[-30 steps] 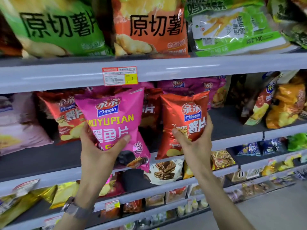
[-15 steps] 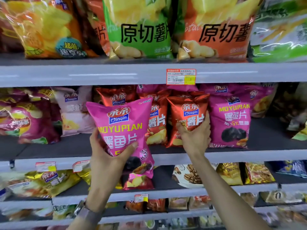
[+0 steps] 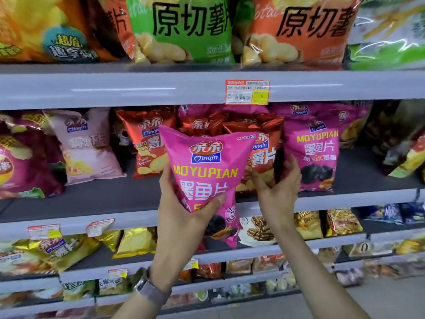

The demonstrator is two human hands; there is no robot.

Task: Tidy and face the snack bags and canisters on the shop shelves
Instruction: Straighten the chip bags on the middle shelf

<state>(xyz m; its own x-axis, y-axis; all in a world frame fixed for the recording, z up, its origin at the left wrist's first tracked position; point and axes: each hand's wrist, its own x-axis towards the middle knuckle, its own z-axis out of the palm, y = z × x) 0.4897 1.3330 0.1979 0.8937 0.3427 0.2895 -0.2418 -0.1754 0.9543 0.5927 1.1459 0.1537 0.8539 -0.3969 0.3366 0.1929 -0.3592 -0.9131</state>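
Observation:
My left hand (image 3: pixel 184 217) grips a pink MOYUPIAN snack bag (image 3: pixel 207 166) by its lower part, upright, in front of the middle shelf (image 3: pixel 92 217). My right hand (image 3: pixel 279 189) holds the lower edge of a red Qinqin crisp bag (image 3: pixel 262 155) standing on that shelf just behind and right of the pink bag. A second pink MOYUPIAN bag (image 3: pixel 315 153) stands right of the red one. More red bags (image 3: pixel 147 143) stand to the left.
Large green (image 3: pixel 181 31) and orange (image 3: pixel 299 31) crisp bags fill the top shelf, with a price tag (image 3: pixel 247 92) on its edge. A pale pink bag (image 3: pixel 87 146) leans at the left. Gold bags (image 3: pixel 64 249) and small packs lie on the lower shelves.
The view has shifted left and closer. My left hand brought the pink bag rightwards, in front of the red bags. My right hand has slid to the red bag's lower right edge.

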